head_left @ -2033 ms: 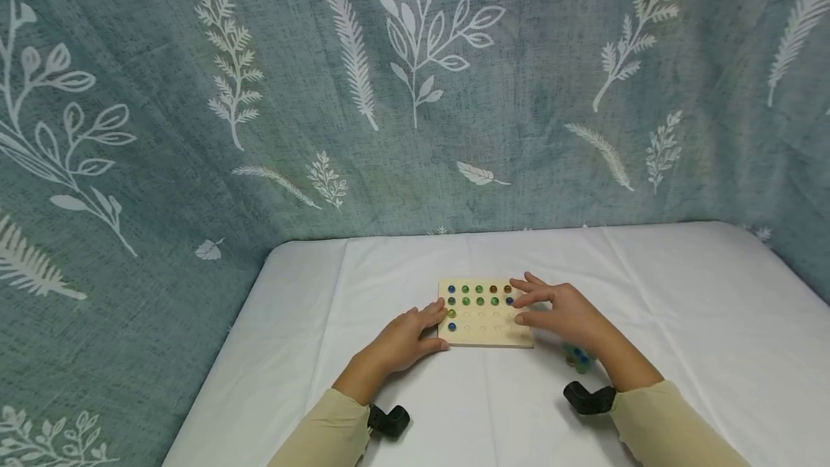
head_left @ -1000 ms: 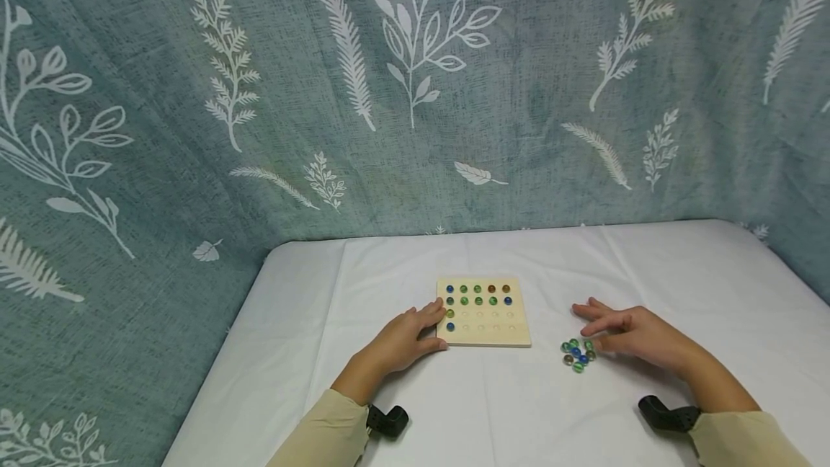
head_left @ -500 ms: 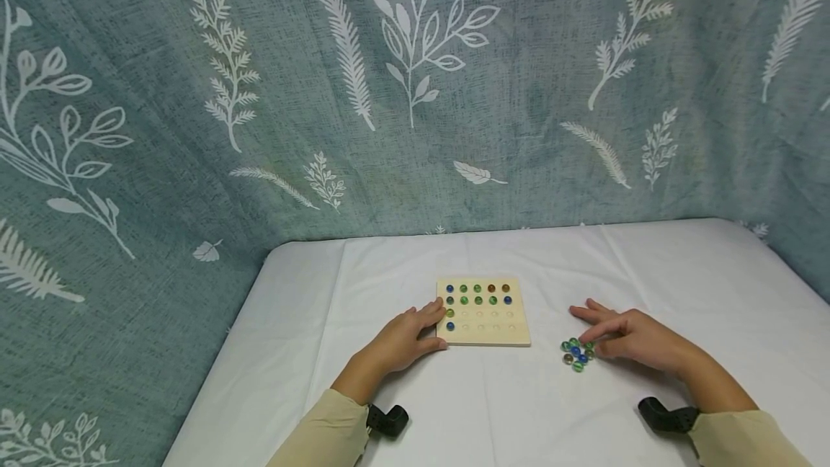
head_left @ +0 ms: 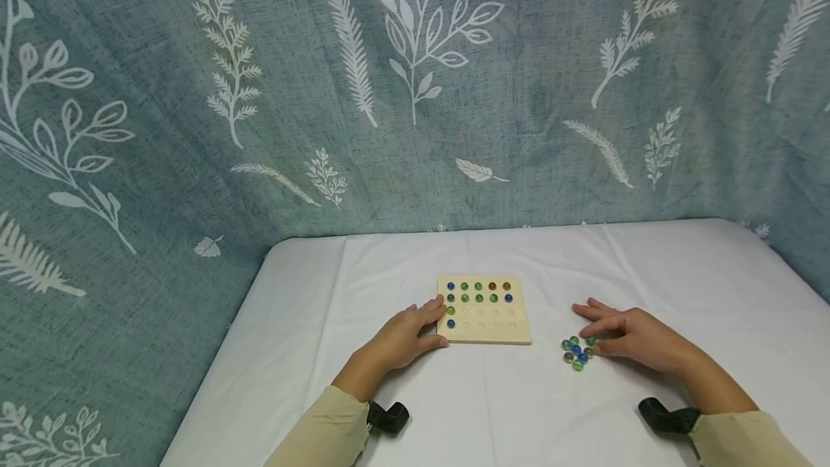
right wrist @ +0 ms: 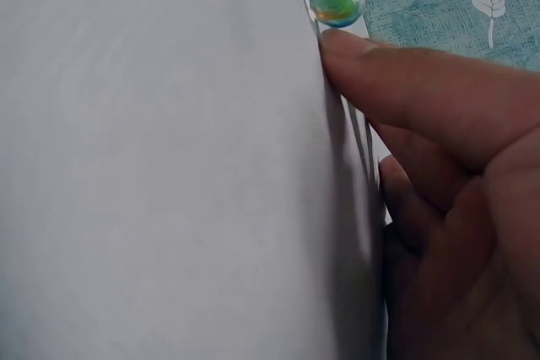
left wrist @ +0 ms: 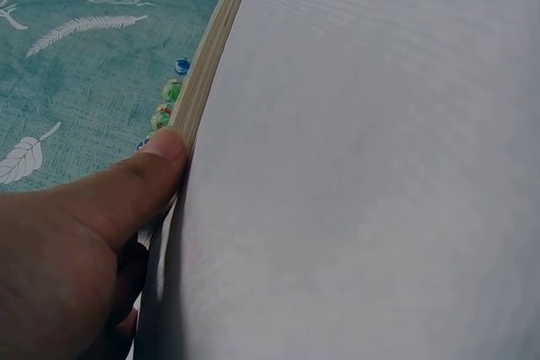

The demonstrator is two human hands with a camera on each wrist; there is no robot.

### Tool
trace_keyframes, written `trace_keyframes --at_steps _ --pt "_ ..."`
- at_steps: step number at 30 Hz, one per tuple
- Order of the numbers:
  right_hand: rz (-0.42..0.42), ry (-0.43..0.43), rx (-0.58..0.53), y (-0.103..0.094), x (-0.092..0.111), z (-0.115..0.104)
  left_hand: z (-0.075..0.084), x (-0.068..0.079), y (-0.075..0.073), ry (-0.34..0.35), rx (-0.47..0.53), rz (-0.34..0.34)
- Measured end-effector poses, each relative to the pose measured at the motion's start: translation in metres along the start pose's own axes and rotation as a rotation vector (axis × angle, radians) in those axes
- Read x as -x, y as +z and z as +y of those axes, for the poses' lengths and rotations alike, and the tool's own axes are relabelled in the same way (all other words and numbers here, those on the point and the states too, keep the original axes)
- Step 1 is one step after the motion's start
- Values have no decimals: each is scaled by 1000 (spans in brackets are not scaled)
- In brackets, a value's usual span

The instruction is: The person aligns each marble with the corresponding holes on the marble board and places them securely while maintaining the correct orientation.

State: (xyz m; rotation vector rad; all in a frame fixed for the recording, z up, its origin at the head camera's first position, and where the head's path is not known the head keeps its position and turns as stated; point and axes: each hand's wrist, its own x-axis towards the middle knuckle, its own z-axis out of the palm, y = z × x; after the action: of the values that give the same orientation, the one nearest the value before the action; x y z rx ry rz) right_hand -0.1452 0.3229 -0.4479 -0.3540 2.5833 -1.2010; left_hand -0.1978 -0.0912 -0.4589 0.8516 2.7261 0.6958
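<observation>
The bare right hand [head_left: 635, 336] has been moved from the pale rectangular wooden board [head_left: 488, 318] to the loose round green, blue and brown glass marbles [head_left: 576, 349].

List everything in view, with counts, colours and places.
Creased fabric tablecloth: 1, white, beneath everything else
Leaf-print fabric backdrop: 1, blue-green and white, behind the tablecloth and to its sides
Flat rectangular wooden board: 1, pale tan, mid-tablecloth
Seated round glass marbles: 12, blue, green, yellow-green, amber, in the board
Loose round glass marbles: about eight, green, blue, brownish, right of the board
Angular wrist devices: 2, black, one per wrist
Long fabric sleeves: 2, beige, forearms
Left hand: 1, bare, touching the board's left edge
Right hand: 1, bare, at the loose marbles; pinching unclear
</observation>
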Motion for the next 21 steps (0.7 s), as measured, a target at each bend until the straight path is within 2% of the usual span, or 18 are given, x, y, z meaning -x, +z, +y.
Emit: trace_keyframes --at_steps 11,16,21 --pt "10 -12 51 -3 -4 0 -1 -1 -3 4 1 1" --pt "40 -9 81 -3 0 0 -1 -1 -2 -1 5 -3" --pt "73 -43 56 -3 2 -1 -1 0 -1 0 7 -4"
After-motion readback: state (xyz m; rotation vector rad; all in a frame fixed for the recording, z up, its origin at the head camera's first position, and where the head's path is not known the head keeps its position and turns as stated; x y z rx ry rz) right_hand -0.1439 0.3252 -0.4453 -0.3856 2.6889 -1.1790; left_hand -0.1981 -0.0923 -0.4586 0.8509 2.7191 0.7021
